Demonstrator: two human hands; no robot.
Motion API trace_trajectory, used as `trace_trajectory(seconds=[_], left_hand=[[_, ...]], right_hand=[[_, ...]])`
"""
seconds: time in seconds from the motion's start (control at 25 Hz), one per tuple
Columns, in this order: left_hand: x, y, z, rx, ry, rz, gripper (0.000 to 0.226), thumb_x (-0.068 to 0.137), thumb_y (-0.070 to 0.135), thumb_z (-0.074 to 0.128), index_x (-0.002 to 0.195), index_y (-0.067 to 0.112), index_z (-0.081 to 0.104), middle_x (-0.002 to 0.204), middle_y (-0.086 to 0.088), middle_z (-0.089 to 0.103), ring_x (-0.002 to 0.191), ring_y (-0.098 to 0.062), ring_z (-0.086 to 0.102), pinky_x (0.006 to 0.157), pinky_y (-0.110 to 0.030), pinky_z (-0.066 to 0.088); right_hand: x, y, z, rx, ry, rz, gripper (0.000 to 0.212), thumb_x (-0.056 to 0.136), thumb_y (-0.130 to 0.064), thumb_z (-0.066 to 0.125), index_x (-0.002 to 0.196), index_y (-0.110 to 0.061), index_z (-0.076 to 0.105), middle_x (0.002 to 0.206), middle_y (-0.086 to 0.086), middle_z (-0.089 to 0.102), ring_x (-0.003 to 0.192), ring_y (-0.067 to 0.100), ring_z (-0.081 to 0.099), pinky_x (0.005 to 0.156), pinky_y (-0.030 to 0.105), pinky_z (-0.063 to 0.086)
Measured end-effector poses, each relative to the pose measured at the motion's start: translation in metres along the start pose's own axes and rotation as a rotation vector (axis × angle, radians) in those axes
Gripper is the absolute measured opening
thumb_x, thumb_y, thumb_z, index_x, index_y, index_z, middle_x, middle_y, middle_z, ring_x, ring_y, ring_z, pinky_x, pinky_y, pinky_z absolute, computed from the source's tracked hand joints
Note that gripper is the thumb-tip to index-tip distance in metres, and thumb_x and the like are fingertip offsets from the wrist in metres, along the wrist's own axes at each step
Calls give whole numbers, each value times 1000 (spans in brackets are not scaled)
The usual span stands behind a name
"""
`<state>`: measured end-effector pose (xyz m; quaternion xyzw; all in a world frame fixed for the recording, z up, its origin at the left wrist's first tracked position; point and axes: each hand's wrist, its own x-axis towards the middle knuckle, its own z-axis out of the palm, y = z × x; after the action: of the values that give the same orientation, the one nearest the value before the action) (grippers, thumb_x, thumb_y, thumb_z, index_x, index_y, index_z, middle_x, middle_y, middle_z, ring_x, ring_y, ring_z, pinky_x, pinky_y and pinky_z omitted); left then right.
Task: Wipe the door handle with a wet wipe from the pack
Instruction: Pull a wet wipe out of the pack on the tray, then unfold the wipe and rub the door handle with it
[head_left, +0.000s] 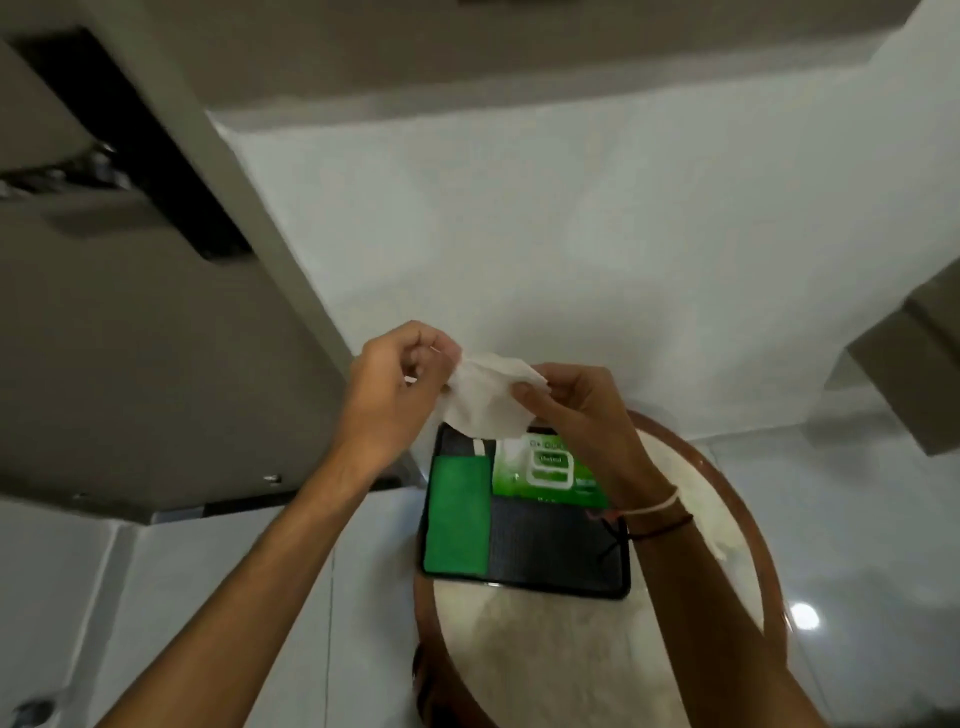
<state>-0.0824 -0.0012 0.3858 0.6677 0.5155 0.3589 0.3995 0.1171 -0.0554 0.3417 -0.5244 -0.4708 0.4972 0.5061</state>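
A white wet wipe (485, 397) is stretched between both hands above the tray. My left hand (397, 387) pinches its left edge and my right hand (576, 402) pinches its right edge. Below them the green wipe pack (550, 475) lies flat on a black tray (561, 551). The door (130, 338) stands at the left, brown with a dark lock plate, and a metallic door handle (57, 174) shows blurred at its upper left.
The black tray rests on a round table (582, 649) with a brown rim and pale top. A green cloth (457, 514) lies on the tray's left side. White walls rise behind, and glossy white floor tiles (857, 545) spread around.
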Motion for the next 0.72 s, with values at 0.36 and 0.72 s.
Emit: trace_trajectory(seconds=[0.36, 0.72], left_hand=[[-57, 37, -91, -81, 290, -149, 20, 98, 32, 71, 95, 12, 73, 77, -8, 77, 58, -13, 72, 51, -18, 56], [-66, -23, -219, -525, -31, -239, 11, 94, 11, 74, 99, 2, 70, 108, -22, 77, 101, -33, 75, 90, -44, 60]], right_hand=[[-10, -90, 71, 101, -102, 129, 17, 92, -11, 74, 98, 4, 71, 89, 13, 73, 81, 27, 73, 64, 28, 60], [-6, -108, 205, 303, -206, 153, 30, 99, -25, 65, 121, -9, 76, 119, 13, 78, 109, 24, 76, 80, 29, 63]])
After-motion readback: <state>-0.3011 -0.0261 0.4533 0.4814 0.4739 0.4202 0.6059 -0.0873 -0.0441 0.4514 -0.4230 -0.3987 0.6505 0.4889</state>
